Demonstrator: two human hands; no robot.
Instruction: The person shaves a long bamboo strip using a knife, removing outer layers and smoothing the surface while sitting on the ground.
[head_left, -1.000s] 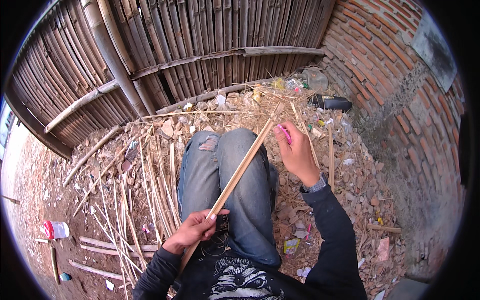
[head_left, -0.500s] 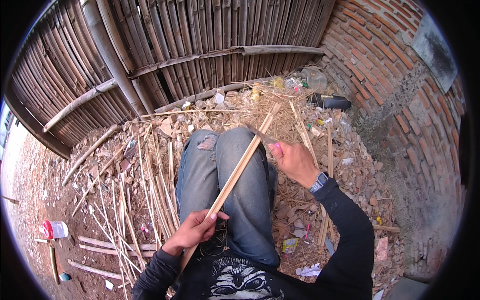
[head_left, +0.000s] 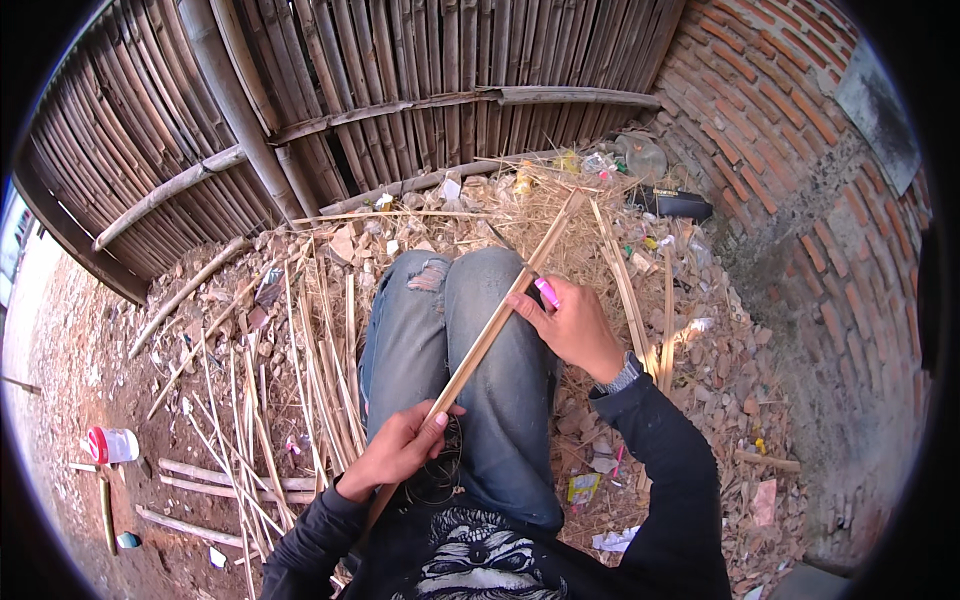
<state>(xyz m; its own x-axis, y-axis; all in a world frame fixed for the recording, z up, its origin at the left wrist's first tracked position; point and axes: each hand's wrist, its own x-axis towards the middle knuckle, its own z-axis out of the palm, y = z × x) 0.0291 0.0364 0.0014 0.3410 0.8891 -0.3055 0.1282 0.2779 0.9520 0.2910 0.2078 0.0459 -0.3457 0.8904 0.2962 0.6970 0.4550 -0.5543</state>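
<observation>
A long split bamboo strip (head_left: 485, 343) slants across my jeans-covered thighs (head_left: 405, 320), its far end pointing up and to the right. Near its lower end, my left hand (head_left: 402, 445) is closed around the strip, thumb on top. My right hand (head_left: 578, 325) is closed on a knife (head_left: 546, 292) with a pink handle. The dark blade passes at the strip and its tip shows on the strip's left side, above my knees. My right thumb rests against the strip. Part of the blade is hidden by the strip.
More bamboo strips (head_left: 322, 375) lie on the rubble at my left, others (head_left: 622, 280) at my right. A bamboo fence (head_left: 400, 60) stands ahead, a brick wall (head_left: 760, 130) to the right. A black case (head_left: 675, 203) and a white-and-red tub (head_left: 112, 446) sit on the ground.
My right hand has moved down and left along the bamboo strip, bringing its thumb onto it. The knife has turned, showing more pink handle. The whole view has shifted slightly.
</observation>
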